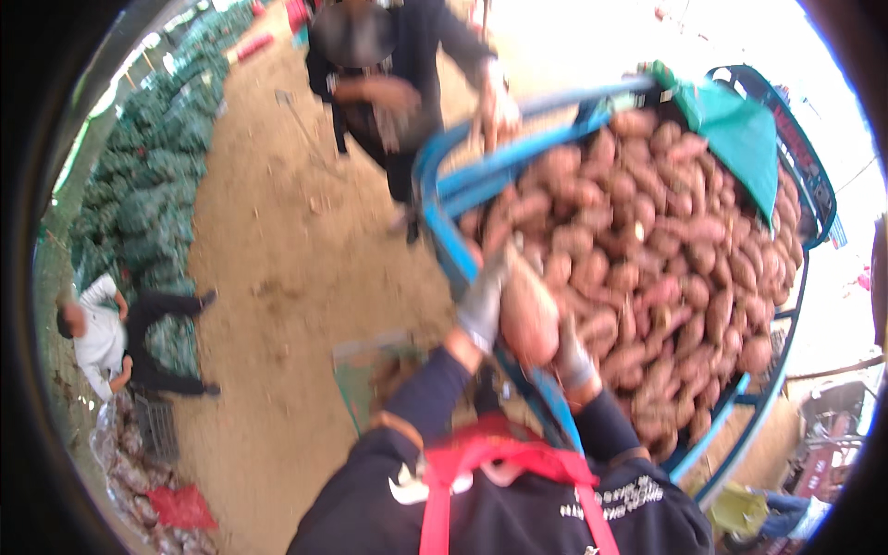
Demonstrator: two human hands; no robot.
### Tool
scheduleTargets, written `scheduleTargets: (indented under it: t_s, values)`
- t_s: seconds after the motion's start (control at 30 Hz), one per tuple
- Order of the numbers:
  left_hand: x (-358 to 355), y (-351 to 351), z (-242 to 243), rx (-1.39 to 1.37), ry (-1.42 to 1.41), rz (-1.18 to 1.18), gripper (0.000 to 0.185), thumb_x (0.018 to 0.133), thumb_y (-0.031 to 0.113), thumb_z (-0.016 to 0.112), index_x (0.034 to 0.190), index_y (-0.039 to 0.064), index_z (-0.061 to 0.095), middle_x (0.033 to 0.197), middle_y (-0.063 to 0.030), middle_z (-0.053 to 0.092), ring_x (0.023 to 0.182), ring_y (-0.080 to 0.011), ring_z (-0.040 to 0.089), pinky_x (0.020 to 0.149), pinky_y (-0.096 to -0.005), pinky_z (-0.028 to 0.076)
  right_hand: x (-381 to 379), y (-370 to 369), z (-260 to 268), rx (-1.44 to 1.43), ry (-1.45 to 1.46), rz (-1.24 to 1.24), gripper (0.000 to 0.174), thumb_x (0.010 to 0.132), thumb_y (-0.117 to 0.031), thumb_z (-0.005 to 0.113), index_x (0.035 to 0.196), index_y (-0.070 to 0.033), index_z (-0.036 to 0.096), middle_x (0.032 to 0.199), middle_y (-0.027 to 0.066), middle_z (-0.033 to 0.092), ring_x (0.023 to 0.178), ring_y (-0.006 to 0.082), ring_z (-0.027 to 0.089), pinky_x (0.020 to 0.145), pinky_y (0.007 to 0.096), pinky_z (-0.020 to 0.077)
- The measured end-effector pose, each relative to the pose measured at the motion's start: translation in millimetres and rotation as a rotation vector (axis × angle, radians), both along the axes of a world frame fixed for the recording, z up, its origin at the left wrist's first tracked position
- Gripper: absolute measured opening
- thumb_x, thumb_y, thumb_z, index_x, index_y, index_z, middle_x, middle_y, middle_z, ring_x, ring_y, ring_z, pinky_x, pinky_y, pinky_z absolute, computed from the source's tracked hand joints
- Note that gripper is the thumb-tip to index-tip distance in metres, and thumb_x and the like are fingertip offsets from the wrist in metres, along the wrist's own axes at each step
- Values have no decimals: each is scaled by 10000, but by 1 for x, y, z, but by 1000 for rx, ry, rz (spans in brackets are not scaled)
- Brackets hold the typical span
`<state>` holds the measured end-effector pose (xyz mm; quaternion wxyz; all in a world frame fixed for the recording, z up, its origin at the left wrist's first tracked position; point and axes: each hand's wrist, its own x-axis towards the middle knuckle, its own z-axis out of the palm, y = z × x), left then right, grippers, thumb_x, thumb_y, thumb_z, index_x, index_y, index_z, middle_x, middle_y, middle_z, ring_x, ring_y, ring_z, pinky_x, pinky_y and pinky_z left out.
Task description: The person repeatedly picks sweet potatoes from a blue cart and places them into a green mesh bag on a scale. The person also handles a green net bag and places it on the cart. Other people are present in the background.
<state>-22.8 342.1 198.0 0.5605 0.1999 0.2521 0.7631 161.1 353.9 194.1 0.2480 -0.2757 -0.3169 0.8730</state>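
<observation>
A large pinkish sweet potato (528, 312) is held up over the near blue rail of a cart. My left hand (483, 300), in a pale work glove, grips it along its left side. Against its lower right side is my right hand (575, 359), also gloved, with the fingers partly hidden by the sweet potato. Just beyond both hands lies a heap of sweet potatoes (652, 257), filling the bed of the cart with blue metal rails (440, 229).
A green sheet (739, 139) drapes over the heap's far side. Across the cart corner stands a person (388, 83) in dark clothes, one hand near the rail. Stacked green mesh sacks (149, 187) line the left, where another person (104, 340) is. A green mesh-sided crate (350, 381) sits below.
</observation>
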Motion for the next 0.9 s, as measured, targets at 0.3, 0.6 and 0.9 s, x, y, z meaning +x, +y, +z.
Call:
scheduleTargets:
  t_s: [0.3,0.6,0.9]
  values:
    - [-42,-147,-27,-204,65,101,460,1075,402,572,1412,90,563,1337,-133,665,1240,-265,641,1081,-425,502,-3,-52,4,-190,45,401,1102,857,-837,567,1565,-13,381,1362,242,633,1081,358,705,796,410,618]
    - [13,-530,-183,-1260,-166,661,421,999,369,666,1332,121,597,1189,-80,711,986,-215,701,870,-389,561,11,-127,-58,-160,-337,809,796,1014,-580,587,1508,33,470,1360,164,648,1145,239,679,935,349,573]
    - [21,-519,-175,-1113,-88,701,326,1033,340,670,1262,113,625,1108,-72,734,933,-192,726,813,-340,590,-108,-224,-194,933,-465,1185,482,964,-393,665,1328,-77,668,1257,225,698,1178,377,670,1000,408,534]
